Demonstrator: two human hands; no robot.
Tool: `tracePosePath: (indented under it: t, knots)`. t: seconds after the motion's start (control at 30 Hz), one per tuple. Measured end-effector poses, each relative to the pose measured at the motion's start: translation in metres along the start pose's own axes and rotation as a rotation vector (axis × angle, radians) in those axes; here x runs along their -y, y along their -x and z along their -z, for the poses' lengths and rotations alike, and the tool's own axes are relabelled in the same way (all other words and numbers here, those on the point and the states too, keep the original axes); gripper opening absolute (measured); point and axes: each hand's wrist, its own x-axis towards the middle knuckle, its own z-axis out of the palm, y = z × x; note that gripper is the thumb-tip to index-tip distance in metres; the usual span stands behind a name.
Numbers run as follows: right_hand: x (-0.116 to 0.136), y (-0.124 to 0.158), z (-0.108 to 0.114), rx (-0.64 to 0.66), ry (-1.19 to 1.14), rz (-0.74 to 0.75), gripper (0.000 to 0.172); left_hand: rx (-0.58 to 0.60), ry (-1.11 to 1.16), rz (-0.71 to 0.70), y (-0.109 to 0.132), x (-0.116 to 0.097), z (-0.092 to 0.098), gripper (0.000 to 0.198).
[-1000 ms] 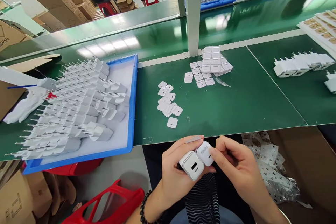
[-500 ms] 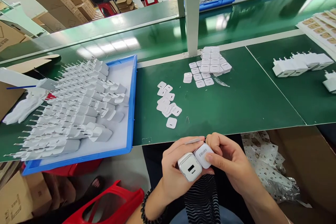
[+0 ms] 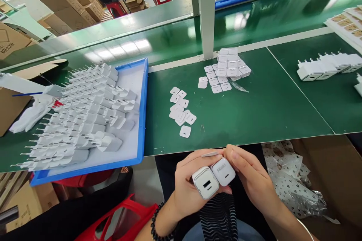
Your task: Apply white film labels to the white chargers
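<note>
My left hand (image 3: 185,180) is closed round two white plug chargers held side by side, port ends up. The left charger (image 3: 206,183) has a bare face with a wide and a narrow slot. A glossy cover with grey lettering and one small slot tops the right charger (image 3: 223,171). A thin white cover plate (image 3: 210,154) sticks out between my left fingers. My right hand (image 3: 249,171) is closed against the far right side of the lettered charger, thumb at its upper corner. Loose cover plates (image 3: 185,131) lie on the green table (image 3: 254,116) beyond.
At left a blue tray (image 3: 143,120) holds many chargers (image 3: 93,113), prongs up. Stacked lettered covers (image 3: 227,68) lie near the post (image 3: 207,15). More chargers (image 3: 325,68) stand at right. A red stool (image 3: 121,214) is below; a person's leg (image 3: 93,199) reaches beside it.
My right thumb has moved off the lettered cover to the charger's upper right edge, exposing its slot. A person's leg has come into view at lower left.
</note>
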Motion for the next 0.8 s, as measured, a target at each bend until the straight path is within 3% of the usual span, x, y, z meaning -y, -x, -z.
tracePosePath:
  t: [0.13, 0.47, 0.8]
  knots:
    - [0.001, 0.002, 0.002, 0.062, 0.016, 0.013, 0.040, 0.003, 0.008, 0.044, -0.001, 0.001, 0.003, 0.054]
    - [-0.010, 0.006, -0.006, -0.085, -0.009, 0.071, 0.040, 0.020, 0.014, 0.047, 0.001, -0.003, 0.000, 0.052]
    - [-0.008, 0.006, -0.008, -0.089, 0.120, 0.098, 0.039, 0.023, 0.017, 0.044, 0.005, 0.000, 0.001, 0.050]
